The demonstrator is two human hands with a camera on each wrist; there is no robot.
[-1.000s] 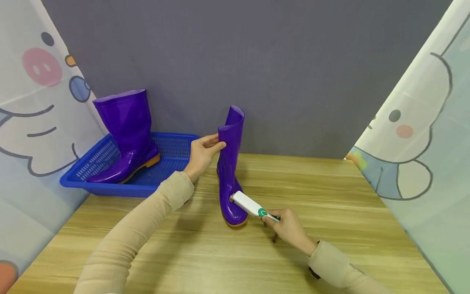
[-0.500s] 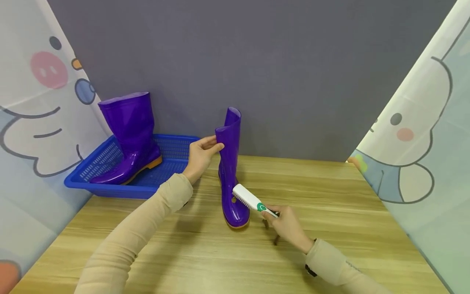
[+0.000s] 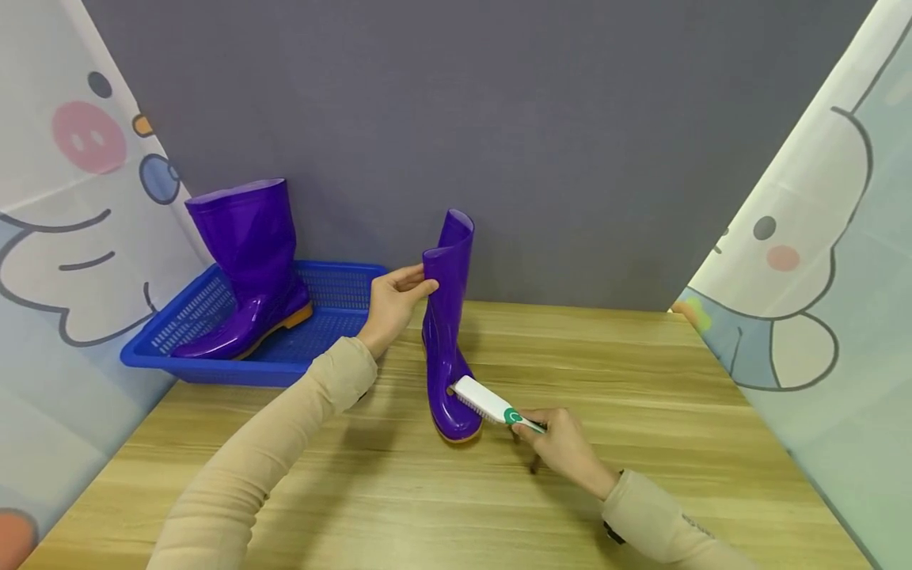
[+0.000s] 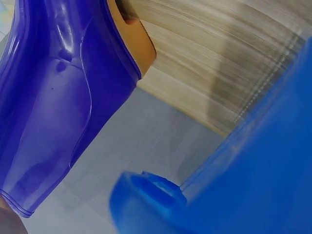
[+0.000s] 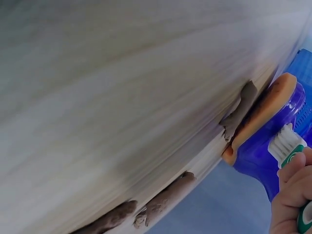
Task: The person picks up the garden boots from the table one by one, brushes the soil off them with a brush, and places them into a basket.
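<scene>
A shiny purple rain boot (image 3: pixel 445 317) with an orange sole stands upright on the wooden table, its toe pointing toward me. My left hand (image 3: pixel 390 307) pinches the edge of its shaft near the top, thumb on the outside. In my right hand (image 3: pixel 563 445) is the handle of a white and green scrub brush (image 3: pixel 484 398). The bristles lie against the boot's instep, just beside a small brownish spot (image 3: pixel 451 390). In the right wrist view the brush bristles (image 5: pixel 283 141) meet the purple upper above the orange sole (image 5: pixel 270 105).
At the left a blue plastic basket (image 3: pixel 331 321) holds a second purple boot (image 3: pixel 245 245). Brown mud-like lumps (image 5: pixel 168 192) lie on the table beside the boot, partly under my right hand in the head view. A grey panel (image 3: pixel 499 142) stands behind the table.
The brush slid up the instep toward the ankle half a second ago and has come back down toward the toe. My left hand keeps its hold on the shaft.
</scene>
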